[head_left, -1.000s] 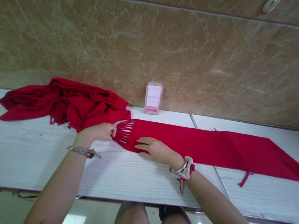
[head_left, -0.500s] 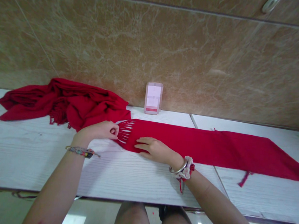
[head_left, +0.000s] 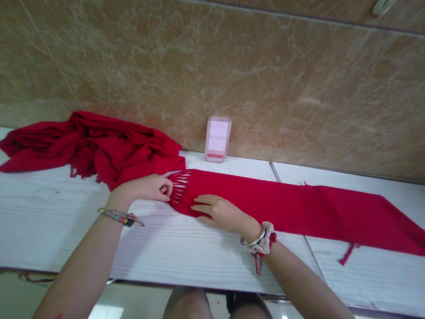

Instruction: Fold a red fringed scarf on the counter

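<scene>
A red scarf lies flat and folded lengthwise across the white table, its fringe at the left end spread in strands. My left hand is closed on the gathered fringe tips, fingers curled in. Flat on the scarf just right of the fringe rests my right hand, fingers stretched apart and pressing the cloth. Beyond my left hand is a crumpled heap of red fringed cloth, which touches the fringe end. A short red tassel sticks out from under the scarf's near edge.
The white table ends at a front edge just before my knees. Against the brown marbled wall leans a phone-like card, its face blurred out. A seam crosses the table right of centre.
My left hand has shifted slightly to the right along the fringe, still closed. My right hand and the scarf's flat part have stayed in place.
</scene>
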Available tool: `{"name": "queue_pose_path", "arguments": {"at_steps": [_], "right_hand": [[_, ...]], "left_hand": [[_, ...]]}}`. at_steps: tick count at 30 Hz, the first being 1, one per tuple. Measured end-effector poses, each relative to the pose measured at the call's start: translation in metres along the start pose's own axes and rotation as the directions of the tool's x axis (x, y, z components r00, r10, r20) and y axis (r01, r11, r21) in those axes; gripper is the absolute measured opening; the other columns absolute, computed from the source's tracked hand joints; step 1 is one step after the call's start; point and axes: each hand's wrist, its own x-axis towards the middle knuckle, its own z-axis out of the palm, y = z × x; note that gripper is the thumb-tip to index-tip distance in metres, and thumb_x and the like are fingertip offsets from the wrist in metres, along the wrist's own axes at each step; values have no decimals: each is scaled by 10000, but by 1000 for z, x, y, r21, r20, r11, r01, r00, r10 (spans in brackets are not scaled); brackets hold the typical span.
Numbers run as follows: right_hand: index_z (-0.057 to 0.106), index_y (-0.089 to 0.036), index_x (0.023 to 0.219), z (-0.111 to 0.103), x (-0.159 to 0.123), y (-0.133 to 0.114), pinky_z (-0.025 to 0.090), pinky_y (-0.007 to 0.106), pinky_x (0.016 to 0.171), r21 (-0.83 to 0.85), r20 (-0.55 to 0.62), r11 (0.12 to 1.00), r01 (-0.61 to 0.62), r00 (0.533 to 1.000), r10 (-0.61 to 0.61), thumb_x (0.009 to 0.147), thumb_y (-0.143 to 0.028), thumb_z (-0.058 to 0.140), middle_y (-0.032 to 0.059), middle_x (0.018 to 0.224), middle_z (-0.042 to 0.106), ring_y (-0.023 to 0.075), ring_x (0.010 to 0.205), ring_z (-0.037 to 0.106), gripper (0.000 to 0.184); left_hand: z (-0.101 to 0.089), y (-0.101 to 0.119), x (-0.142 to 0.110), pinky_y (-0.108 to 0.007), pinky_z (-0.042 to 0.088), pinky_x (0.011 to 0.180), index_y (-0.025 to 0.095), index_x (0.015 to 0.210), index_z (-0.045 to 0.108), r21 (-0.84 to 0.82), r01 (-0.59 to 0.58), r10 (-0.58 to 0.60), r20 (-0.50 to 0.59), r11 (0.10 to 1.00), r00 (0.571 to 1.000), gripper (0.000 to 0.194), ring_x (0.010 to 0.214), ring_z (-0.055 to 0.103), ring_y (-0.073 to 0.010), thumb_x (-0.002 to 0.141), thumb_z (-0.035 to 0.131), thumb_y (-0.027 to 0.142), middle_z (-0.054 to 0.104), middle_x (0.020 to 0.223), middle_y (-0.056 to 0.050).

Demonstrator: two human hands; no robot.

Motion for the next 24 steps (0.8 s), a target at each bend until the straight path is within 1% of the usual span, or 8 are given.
{"name": "queue_pose_path", "arguments": {"at_steps": [3,8,11,13,15,17,20,24], "right_hand": [[585,-133,1148,0,0,1,371,308,992,-1,6,1000,17,1000,-17,868,-242,477,106,1203,574,176,1137,495,319],[594,-158,1133,0,0,1,347,307,1012,53,17,994,96,995,-97,872,-245,473,89,1209,572,165,1170,461,301],[571,-164,1161,1,0,4,353,337,1010,68,-6,997,25,1000,-25,869,-269,478,101,1225,559,174,1178,454,323],[489,-161,1249,2,-1,7,329,423,1020,20,-79,988,-155,985,156,868,-324,474,134,1295,490,214,1228,399,414],[382,-149,1327,3,-3,12,278,532,1016,-47,-138,929,-367,924,357,862,-405,460,168,1372,386,274,1288,298,536],[338,-143,1351,3,-6,16,243,599,998,-108,-102,870,-481,876,472,863,-463,427,171,1405,328,316,1312,229,590],[358,-141,1340,3,-9,19,238,612,991,-157,4,853,-498,863,504,876,-500,364,155,1414,319,333,1307,230,586],[354,-143,1344,2,-10,20,247,601,993,-164,19,854,-494,864,503,877,-524,338,153,1418,311,335,1305,234,603]], "left_hand": [[2,9,6,-245,413,616,177,711,580,33,-66,68,-45,997,997,138,666,532,-152,696,504,292,587,719,-6],[20,11,22,-317,356,941,158,1149,522,138,-72,116,-343,988,932,404,1083,488,-220,802,456,353,513,1191,-110],[34,9,29,-357,262,1024,206,1334,341,193,-25,78,-272,981,959,530,1275,311,-232,840,405,387,315,1416,-104],[39,7,31,-413,194,1051,246,1371,279,223,41,0,-181,974,984,554,1336,179,-253,854,365,427,214,1470,-74],[41,5,31,-448,161,1054,273,1381,260,229,116,-88,-130,967,988,568,1350,111,-276,853,335,470,159,1485,-51],[40,1,32,-457,154,1052,288,1389,233,217,167,-145,-112,962,983,600,1352,86,-290,840,323,513,121,1491,-39],[39,-2,34,-479,150,1046,302,1394,204,207,198,-181,-100,958,978,628,1353,69,-298,825,306,547,87,1496,-29],[38,-1,34,-503,154,1038,304,1395,198,209,222,-208,-89,952,974,638,1352,72,-308,818,305,554,90,1495,-29]]}}
